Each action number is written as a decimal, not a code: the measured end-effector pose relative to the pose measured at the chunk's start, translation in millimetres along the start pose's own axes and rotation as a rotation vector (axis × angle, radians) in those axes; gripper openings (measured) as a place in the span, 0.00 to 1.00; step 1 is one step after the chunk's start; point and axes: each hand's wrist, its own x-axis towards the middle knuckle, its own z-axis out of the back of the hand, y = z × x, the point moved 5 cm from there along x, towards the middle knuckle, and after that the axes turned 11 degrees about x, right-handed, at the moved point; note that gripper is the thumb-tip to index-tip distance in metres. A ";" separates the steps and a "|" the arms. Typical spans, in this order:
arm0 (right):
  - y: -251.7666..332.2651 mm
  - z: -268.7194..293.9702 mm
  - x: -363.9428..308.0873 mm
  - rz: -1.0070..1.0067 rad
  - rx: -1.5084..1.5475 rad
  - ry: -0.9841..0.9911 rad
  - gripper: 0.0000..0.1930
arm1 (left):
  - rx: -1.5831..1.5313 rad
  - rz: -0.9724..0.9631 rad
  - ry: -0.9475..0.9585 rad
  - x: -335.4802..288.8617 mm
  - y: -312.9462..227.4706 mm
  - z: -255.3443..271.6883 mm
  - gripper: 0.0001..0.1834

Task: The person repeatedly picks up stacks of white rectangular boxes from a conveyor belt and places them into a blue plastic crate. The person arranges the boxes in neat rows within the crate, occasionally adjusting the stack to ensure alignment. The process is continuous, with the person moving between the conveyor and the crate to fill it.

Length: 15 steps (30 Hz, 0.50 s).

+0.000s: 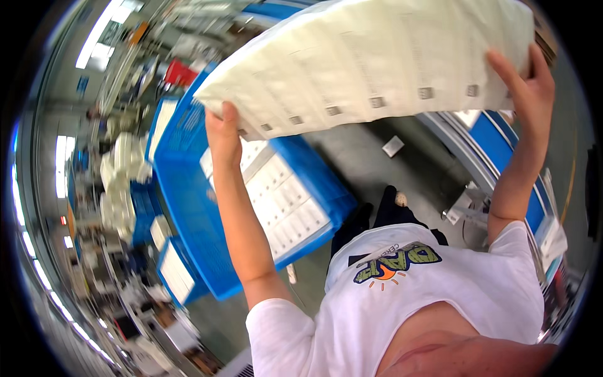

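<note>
A long row of white boxes [370,69], each with a small dark printed mark near its lower edge, is held up across the top of the view. It seems to be wrapped in thin film. My left hand [223,138] grips its left end, thumb on the near face and the other fingers mostly hidden behind. Around the right end my right hand [532,94] is closed, thumb and fingers against the face. Below my left arm stands a large blue crate [179,201]. Rows of similar white boxes [286,204] lie inside it, partly covered by my forearm.
Smaller blue bins [200,288] with white contents stand left of the crate. On the right runs a blue-topped workbench with a metal edge [455,141]. A small white box [393,146] lies on the grey floor. White bags [122,169] are piled farther left.
</note>
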 end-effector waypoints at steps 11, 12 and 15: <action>111.2 -516.6 -77.8 0.466 -0.230 0.574 0.25 | -0.267 0.323 -0.432 -135.8 271.1 384.2 0.32; 94.1 -545.2 -80.1 0.351 -0.231 0.633 0.27 | -0.273 0.389 -0.424 -141.5 295.7 394.9 0.32; 11.2 -604.3 -93.8 0.148 -0.311 0.738 0.28 | -0.239 0.520 -0.382 -144.7 371.9 393.6 0.29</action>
